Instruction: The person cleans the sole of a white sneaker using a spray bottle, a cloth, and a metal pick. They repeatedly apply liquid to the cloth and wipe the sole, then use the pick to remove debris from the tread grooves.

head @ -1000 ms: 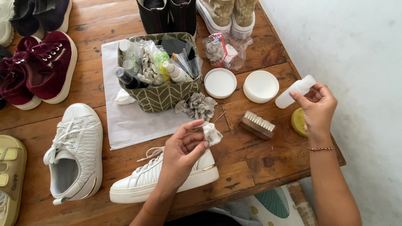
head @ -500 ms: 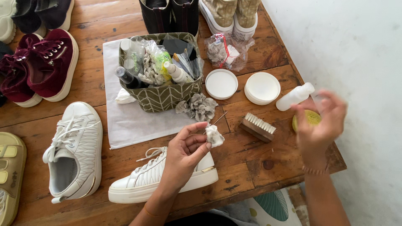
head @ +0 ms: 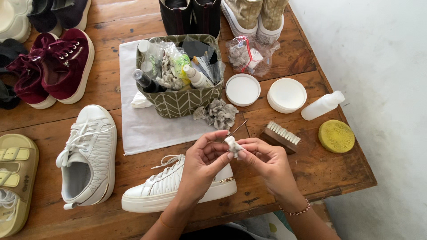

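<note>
Head view, looking down on a worn wooden table (head: 320, 178) set out with shoes and cleaning items. Item in hand: a small white wad of cloth or cotton (head: 232, 145), pinched between the fingertips of both hands and held just above the table, over the heel end of a white quilted sneaker (head: 178, 186) lying on its side at the near edge. Left hand (head: 202, 166) — thumb and forefinger closed on the wad from the left, wrist passing over the sneaker. Right hand (head: 267, 162) — fingertips closed on the same wad from the right, a beaded bracelet at the wrist; the two-handed pinch looks suited to shaping or folding so small a piece. A thin stick (head: 235, 130) shows just behind the wad; whether either hand holds it cannot be told. Matching white sneaker (head: 89, 155) stands upright to the left. Patterned fabric basket (head: 178, 103) of bottles and packets sits on a white sheet (head: 147, 129), within easy reach beyond the hands, a crumpled grey rag (head: 218, 113) beside it. To the right: two white round lids (head: 242, 90), a small white bottle (head: 322, 106) on its side, a wooden brush (head: 280, 137) and a yellow sponge (head: 336, 136). Maroon shoes (head: 58, 66) lie far left.
</note>
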